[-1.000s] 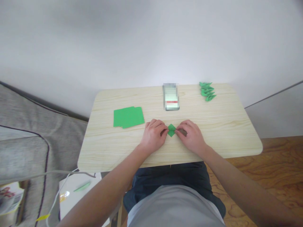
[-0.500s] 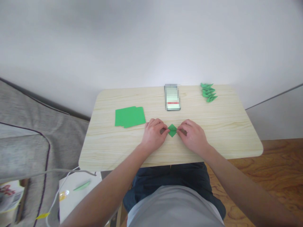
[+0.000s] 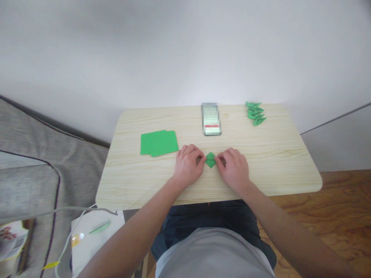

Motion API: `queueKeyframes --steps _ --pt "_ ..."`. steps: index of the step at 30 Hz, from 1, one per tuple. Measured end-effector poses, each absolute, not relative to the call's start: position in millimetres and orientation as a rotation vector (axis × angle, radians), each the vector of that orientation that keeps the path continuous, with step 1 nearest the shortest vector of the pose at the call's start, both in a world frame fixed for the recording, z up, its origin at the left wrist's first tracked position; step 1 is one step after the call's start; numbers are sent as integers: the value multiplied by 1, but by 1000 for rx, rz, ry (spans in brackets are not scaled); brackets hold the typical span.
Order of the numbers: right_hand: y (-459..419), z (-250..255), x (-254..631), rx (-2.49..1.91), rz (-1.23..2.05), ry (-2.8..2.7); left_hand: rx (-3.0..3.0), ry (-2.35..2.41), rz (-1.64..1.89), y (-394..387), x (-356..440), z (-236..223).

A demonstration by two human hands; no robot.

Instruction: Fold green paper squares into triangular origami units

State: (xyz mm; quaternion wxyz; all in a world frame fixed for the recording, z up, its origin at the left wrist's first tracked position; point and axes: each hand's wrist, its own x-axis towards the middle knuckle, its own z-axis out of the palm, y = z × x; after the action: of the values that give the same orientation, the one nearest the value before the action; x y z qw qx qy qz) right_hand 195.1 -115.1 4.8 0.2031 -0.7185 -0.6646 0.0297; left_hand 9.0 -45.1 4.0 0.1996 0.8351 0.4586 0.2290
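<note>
A small folded piece of green paper, diamond-shaped with a crease across its middle, lies on the wooden-top table. My left hand pinches its left corner between thumb and forefinger. At the opposite corner, the thumb and forefinger of my right hand are closed on the paper too. Left of my left hand rests a stack of green paper sheets. Several folded green paper pieces with pointed tips sit in a row at the back right.
A phone with a blurred screen lies near the table's back edge, by the white wall. Below the table's left end are a white box and a cable. A grey sofa stands at the left.
My right hand has shifted slightly left, its fingertips closer to the paper's right corner. The crease across the diamond looks a little different. My left hand has barely moved.
</note>
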Motion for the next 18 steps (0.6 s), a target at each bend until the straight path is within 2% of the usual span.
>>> queueKeyframes --steps 7,13,18 --pt "-112 7 195 -2027 118 -1840 2329 1305 642 -46 11 6" --pt "-104 12 200 -2060 171 -1908 2437 1030 667 -47 6 -1" --pt "-105 10 198 -2057 134 -1898 2431 1008 726 -48 2 -6"
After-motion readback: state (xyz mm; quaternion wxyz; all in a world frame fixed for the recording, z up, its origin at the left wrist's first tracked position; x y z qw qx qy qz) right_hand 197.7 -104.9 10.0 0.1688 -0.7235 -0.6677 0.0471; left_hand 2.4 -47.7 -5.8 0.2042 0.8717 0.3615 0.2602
